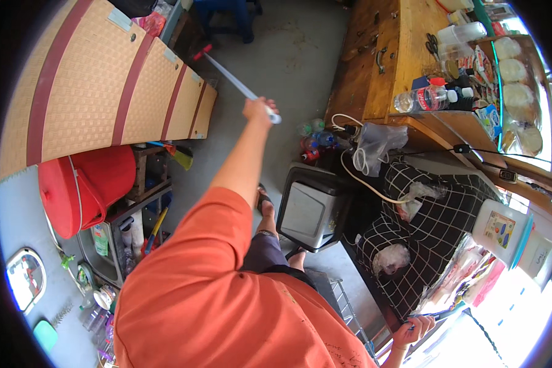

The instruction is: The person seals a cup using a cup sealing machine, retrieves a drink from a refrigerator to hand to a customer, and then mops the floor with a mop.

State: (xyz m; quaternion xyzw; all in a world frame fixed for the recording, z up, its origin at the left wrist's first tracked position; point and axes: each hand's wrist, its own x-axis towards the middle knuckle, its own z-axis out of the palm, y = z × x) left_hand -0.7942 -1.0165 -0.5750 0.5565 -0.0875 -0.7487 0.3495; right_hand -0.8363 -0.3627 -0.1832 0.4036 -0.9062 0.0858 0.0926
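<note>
My left hand (260,110) is stretched forward over the grey floor, its fingers wrapped round a long white pole (232,76) near one end. The pole slants away to the far left, and its far end is red, close to a dark box by the cabinets. What kind of tool it is does not show. At the lower right, my right hand (414,330) is closed beside the black cloth with white grid lines (435,224). A slim dark thing shows at its fingers, but I cannot make out what it is.
Woven-pattern cabinets (92,80) and a red bucket (89,187) line the left. On the right stand a wooden cabinet (374,67) with a plastic bottle (423,98) on top and a grey-lidded bin (310,205). Several bottles (316,138) stand on the floor. A blue stool (227,15) is at the back.
</note>
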